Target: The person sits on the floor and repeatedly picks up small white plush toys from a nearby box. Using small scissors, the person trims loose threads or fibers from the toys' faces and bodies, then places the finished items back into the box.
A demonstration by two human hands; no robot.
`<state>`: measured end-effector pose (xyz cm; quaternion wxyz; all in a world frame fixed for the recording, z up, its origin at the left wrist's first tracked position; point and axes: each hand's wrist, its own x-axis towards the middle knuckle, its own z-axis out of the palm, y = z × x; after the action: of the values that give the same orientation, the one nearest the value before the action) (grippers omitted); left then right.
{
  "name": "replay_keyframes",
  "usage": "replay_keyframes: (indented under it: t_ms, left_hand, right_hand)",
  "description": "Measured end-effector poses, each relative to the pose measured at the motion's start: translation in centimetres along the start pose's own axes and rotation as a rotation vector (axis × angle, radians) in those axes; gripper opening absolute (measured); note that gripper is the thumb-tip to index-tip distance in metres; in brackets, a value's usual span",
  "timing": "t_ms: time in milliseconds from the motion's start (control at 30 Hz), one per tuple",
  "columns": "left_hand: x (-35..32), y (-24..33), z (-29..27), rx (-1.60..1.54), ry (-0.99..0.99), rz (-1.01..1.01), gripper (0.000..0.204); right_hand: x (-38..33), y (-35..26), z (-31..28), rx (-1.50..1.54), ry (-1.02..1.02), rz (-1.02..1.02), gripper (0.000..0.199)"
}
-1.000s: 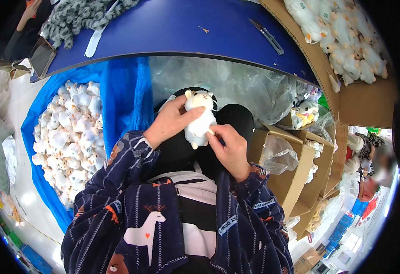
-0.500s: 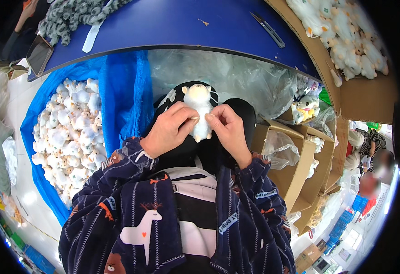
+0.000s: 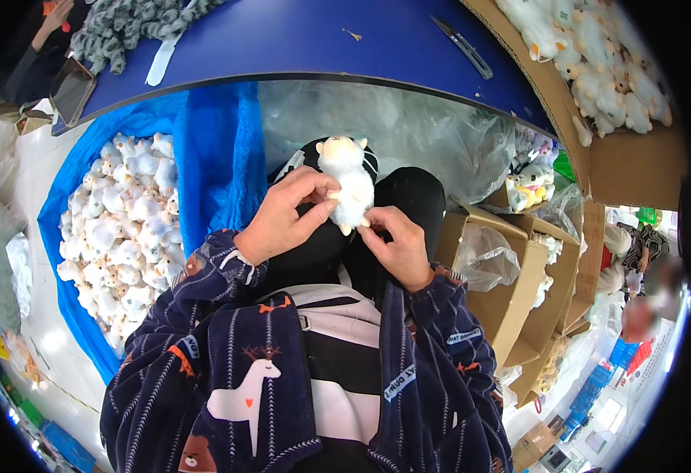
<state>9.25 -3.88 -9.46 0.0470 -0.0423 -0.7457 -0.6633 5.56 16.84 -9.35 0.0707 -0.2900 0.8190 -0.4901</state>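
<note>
I hold a small white plush lamb toy (image 3: 348, 183) upright over my lap, just near of the edge of the curved blue table (image 3: 306, 39). My left hand (image 3: 286, 217) wraps its side, the thumb and fingers curled and closed against the soft body. My right hand (image 3: 396, 240) pinches at the toy's lower end with the fingertips drawn together, the rest of the hand loosely curled. Both sleeves are dark blue fleece with white stripes and deer figures. To my left a big blue plastic sack (image 3: 203, 158) stands open, filled with a heap of the same white plush toys (image 3: 121, 217). On the far table lie a pair of dark scissors (image 3: 463, 46), a pile of grey plush pieces (image 3: 121, 27) and a dark phone (image 3: 71, 87) at the left edge. Under the table, beyond my knees, crumpled clear plastic sheeting (image 3: 432, 138) hangs. To my right stand open brown cardboard boxes (image 3: 519, 284) lined with clear bags, and far right a large cardboard tray (image 3: 637, 173) holds more white plush animals (image 3: 597, 47).
</note>
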Motion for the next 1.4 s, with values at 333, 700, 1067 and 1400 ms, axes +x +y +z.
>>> replay_keyframes:
  t_ms: [333, 700, 1067, 1400]
  left_hand:
    - [-0.2, 0.6, -0.3, 0.072, 0.058, 0.086, 0.023]
    - [1.2, 0.3, -0.9, 0.336, 0.047, 0.200, 0.021]
    - [1.3, 0.4, -1.0, 0.283, 0.063, 0.184, 0.022]
    - [1.2, -0.2, -0.9, -0.207, 0.013, -0.101, 0.028]
  right_hand:
    - [0.7, -1.0, -0.2, 0.115, 0.026, 0.082, 0.016]
    - [0.5, -0.3, -0.1, 0.319, 0.017, 0.300, 0.014]
    - [0.5, -0.1, 0.0, 0.390, 0.015, 0.365, 0.015]
    - [0.7, -0.3, 0.2, 0.390, 0.020, 0.356, 0.015]
